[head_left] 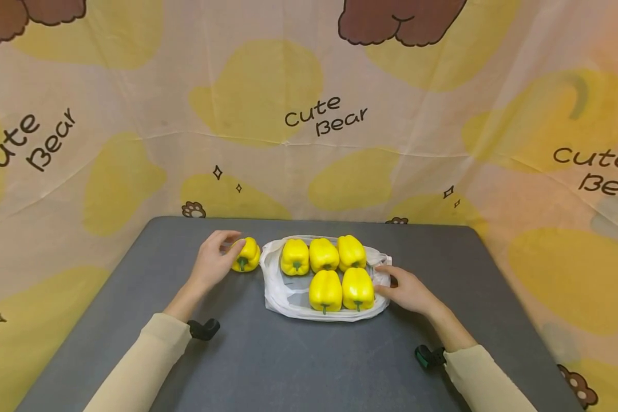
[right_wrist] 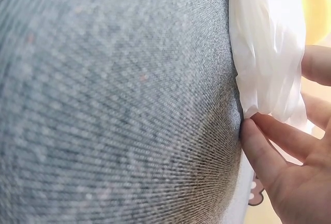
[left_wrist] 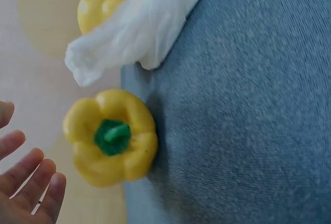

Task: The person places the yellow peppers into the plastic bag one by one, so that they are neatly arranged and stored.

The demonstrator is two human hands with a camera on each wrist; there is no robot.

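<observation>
A yellow bell pepper (head_left: 248, 255) with a green stem stands on the table just left of a white plastic bag (head_left: 275, 289). My left hand (head_left: 214, 258) is at the pepper's left side; in the left wrist view its fingers (left_wrist: 35, 180) are spread and look apart from the pepper (left_wrist: 137, 141). Several more yellow bell peppers (head_left: 326, 290) sit inside the open bag, in two rows. At the bag's right end my right hand (head_left: 408, 290) holds the rim. In the right wrist view, fingertips of that hand (right_wrist: 305, 177) touch the bag's lower edge, and other fingers are partly hidden behind the plastic.
Everything rests on a grey table (head_left: 309, 366). Behind it and along the sides hangs a printed cloth (head_left: 257, 97) with bear feet and lettering. Each wrist wears a black strap, the left strap (head_left: 204, 329) standing out below the sleeve.
</observation>
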